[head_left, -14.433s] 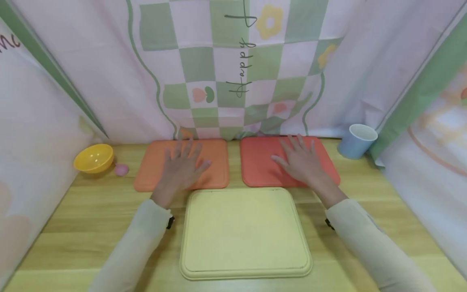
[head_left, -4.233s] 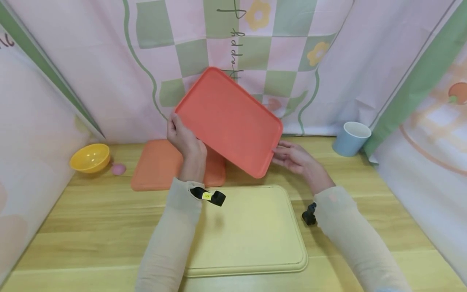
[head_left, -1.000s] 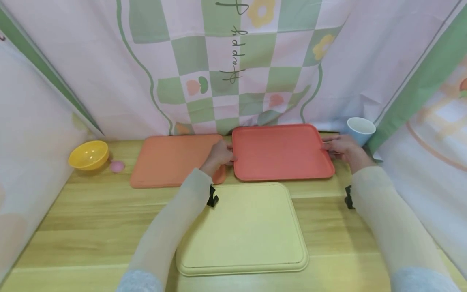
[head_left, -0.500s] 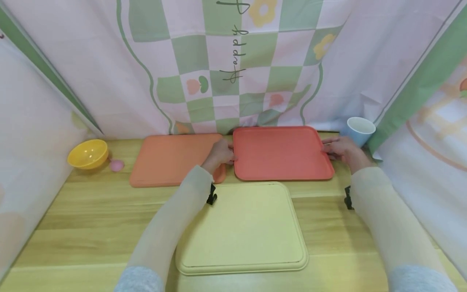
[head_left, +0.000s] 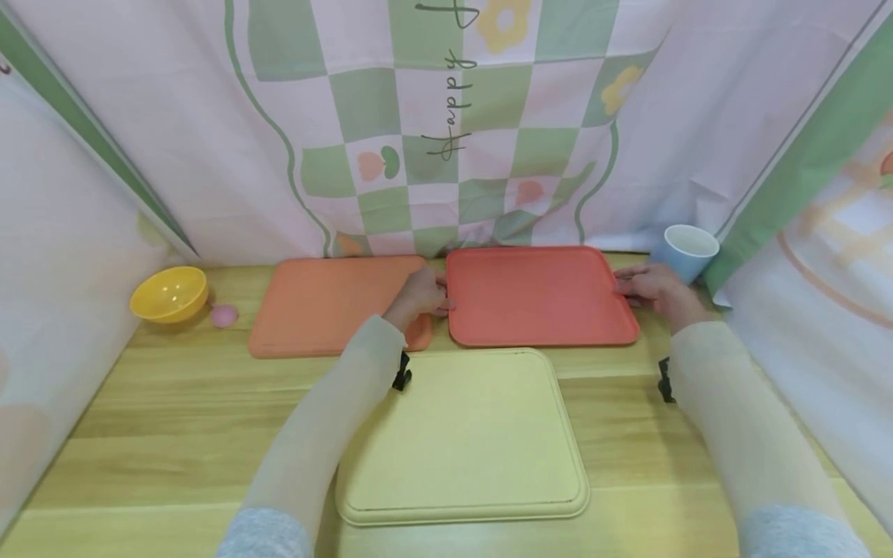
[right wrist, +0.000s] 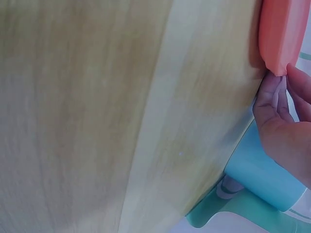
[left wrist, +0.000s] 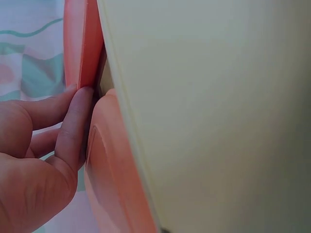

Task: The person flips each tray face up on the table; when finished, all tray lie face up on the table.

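- Red tray (head_left: 533, 298): held at both short ends, shallow side up, in front of the checked cloth (head_left: 425, 116). Prob. at or just above the worktop (head_left: 209, 418); exact gap under it can't be told.
- L hand (head_left: 418, 297): pinching the tray's left edge, thumb above, fingers under the rim. Prob. b/c the rim is thin & gives a firm hold w/o reaching across the flat.
- R hand (head_left: 656, 287): same pinch on the right edge, approx. opposite. Two-ended hold likely keeps the tray level & stops it twisting.
- Orange tray (head_left: 328, 306): just left of red tray, prob. face-down judging by its smooth, rounded top. L hand is over its near-right end b/c the gap betw. the two is narrow; contact w/ it unclear.
- Pale yellow tray (head_left: 474, 442): nearer the person than red tray, flat on the worktop, also looks face-down; both hands reach past it.
- Blue cup (head_left: 687, 252): upright, right of red tray, just behind R hand, so elbow room that side is prob. tight.
- Yellow bowl (head_left: 170, 296): upright, well left of red tray, beyond the orange one; small pink item (head_left: 224, 315) just beside it, type unclear. Both well out of the hands' way.
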A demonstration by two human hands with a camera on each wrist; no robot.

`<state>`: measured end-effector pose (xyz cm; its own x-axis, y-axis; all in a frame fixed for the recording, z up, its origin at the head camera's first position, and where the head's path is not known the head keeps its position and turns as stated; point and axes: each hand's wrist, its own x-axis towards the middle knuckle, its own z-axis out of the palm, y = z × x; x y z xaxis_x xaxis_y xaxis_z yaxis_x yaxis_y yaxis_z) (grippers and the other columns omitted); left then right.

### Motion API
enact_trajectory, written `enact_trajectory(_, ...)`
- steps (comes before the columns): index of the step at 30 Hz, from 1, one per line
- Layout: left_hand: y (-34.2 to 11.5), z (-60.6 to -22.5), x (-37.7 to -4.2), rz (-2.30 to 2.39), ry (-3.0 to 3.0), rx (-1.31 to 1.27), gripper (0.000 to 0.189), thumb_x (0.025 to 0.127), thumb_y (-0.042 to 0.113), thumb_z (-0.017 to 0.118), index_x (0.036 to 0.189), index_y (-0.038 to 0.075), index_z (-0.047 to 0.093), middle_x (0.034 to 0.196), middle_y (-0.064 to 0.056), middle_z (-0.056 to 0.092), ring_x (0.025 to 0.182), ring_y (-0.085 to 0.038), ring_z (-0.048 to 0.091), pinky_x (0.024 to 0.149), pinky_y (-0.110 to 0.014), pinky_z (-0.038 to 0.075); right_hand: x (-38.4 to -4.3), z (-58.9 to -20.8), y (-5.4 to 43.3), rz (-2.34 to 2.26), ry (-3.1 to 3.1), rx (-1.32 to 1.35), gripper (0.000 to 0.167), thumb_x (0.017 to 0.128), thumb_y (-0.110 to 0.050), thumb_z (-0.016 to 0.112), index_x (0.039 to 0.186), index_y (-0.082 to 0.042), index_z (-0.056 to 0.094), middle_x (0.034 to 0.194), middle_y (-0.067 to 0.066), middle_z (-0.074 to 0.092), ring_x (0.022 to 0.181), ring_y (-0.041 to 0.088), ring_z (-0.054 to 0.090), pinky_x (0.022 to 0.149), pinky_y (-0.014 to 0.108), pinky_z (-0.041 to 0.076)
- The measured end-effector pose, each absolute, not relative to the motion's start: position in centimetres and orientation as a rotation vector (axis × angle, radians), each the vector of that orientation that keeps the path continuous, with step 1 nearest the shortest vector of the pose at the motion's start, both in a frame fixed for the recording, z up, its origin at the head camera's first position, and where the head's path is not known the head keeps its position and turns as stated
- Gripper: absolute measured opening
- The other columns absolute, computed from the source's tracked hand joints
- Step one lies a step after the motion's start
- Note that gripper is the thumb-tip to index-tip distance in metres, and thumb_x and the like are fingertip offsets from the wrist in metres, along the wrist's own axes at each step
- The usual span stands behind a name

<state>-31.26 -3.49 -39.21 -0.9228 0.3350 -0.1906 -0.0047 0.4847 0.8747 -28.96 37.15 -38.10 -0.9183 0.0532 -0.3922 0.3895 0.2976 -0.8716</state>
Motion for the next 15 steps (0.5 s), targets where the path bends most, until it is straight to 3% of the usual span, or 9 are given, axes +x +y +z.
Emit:
enact_trajectory(7, -3.9, -39.0, -31.2, 1.459, 2.351, 0.245, 0.034, 0.091, -0.011, 0.068, 0.125, -0.009, 0.064, 0.105, -0.019, 0.065, 0.084, -0.027, 0.073, 0.072, -0.028, 0.061, -29.0, -38.3, 37.2, -1.67, 2.276, 0.384, 0.064, 0.099, 0.002, 0.06, 0.153, 0.014, 0.026, 0.08, -0.015, 0.068, 0.076, 0.0, 0.066, 0.077, 0.021, 0.057)
enact_trajectory(15, -4.8, -38.7, -31.5, 1.482, 2.295, 0.272, 0.05, 0.091, -0.007, 0.069, 0.139, -0.01, 0.054, 0.118, -0.025, 0.067, 0.095, -0.031, 0.073, 0.076, -0.029, 0.06, -28.9, -38.0, 38.1, -1.841, 2.128, 0.372, 0.047, 0.102, 0.001, 0.056, 0.145, 0.004, 0.041, 0.084, -0.008, 0.074, 0.082, 0.003, 0.069, 0.081, 0.023, 0.058)
